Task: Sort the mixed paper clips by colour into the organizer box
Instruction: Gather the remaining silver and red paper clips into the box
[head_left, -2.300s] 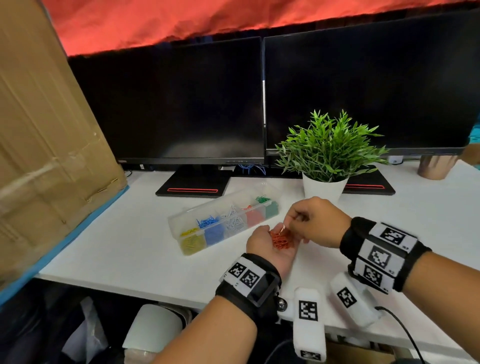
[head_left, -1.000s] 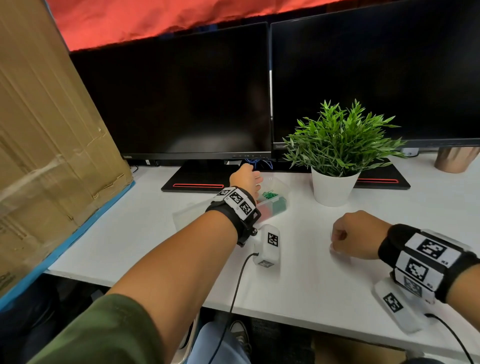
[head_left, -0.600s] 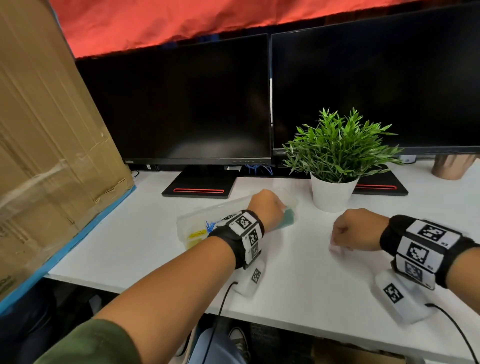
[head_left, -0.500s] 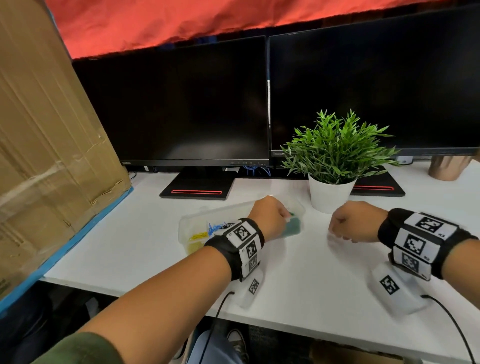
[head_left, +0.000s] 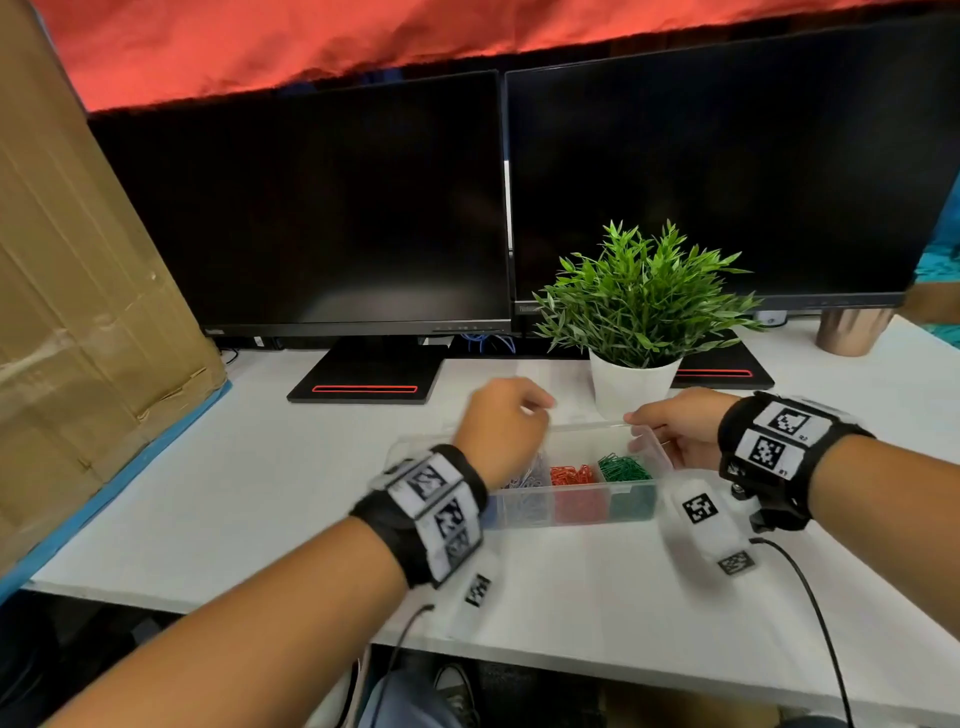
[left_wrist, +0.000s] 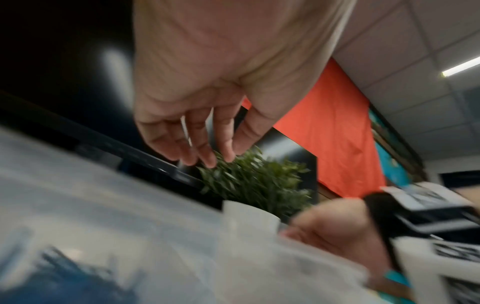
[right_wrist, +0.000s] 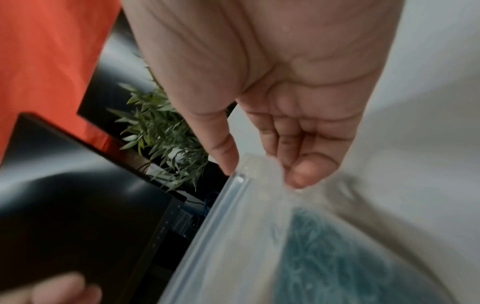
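I've pulled the box (head_left: 571, 499) of sorted clips (head_left: 571, 474) toward the counter's near edge, my right hand (head_left: 675, 436) pinching its end wall, my left hand (head_left: 501, 431) loose above, holding nothing, so sorting looks finished.

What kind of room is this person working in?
Most likely an office desk: two dark monitors stand side by side on a white desk, with a small potted plant in front and ceiling panels overhead.
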